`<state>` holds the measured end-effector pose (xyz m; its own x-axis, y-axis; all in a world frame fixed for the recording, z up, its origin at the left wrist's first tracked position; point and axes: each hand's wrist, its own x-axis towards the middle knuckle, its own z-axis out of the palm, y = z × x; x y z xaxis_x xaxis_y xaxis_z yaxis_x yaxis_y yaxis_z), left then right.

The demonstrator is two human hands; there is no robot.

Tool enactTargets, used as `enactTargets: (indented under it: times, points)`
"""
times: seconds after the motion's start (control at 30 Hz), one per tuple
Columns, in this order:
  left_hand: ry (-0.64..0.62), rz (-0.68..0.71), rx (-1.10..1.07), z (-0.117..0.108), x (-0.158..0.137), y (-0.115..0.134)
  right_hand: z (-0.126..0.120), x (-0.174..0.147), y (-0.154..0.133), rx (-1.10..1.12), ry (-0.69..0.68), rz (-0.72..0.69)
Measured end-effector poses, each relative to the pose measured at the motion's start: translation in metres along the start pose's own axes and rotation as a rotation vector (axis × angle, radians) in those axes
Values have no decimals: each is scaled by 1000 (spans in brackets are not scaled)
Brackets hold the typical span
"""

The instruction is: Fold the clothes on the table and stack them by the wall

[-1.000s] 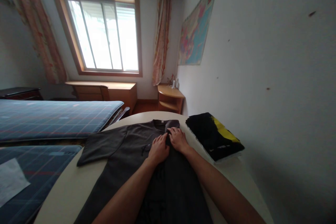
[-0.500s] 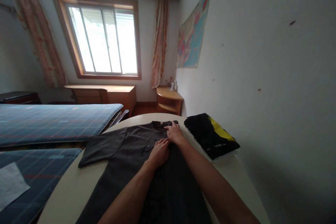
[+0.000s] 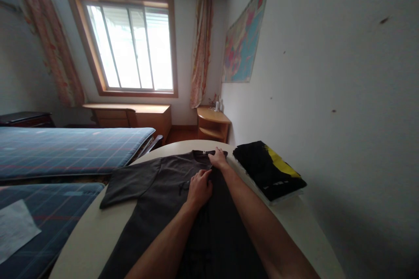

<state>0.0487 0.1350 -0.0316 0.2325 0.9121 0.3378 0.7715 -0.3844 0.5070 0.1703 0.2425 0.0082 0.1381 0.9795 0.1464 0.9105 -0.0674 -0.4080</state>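
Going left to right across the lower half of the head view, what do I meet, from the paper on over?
Paper → gray sleeve → left hand → right hand → black-and-yellow bundle.

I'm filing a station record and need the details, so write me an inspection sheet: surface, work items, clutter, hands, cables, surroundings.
Surface: pale table with a curved edge.
Work items: dark grey T-shirt, spread out; one sleeve extends left, the other isn't distinguishable.
Clutter: folded black-and-yellow garment, apparently in clear plastic, at the table's right.
Hands: left hand on the shirt's chest; right hand at the collar; grip unclear.
Cables: nothing seen.
Surroundings: plaid mattresses left, paper sheet on the nearer; window ahead; map on the right wall.
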Motion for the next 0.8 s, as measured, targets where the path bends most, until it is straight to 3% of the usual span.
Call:
enactTargets:
  times: [0.2,0.4,0.53,0.8]
  points:
    - [-22,-47,45,2,1,-4,10,-23,9,17,-13,-120]
    - [-44,-42,58,0,-2,1,22,-50,22,-25,-59,-110]
    - [-16,-35,55,0,-2,0,25,-46,28,-40,-168,-126]
    - [-19,-42,35,2,-3,-1,25,-24,36,-98,-214,-77]
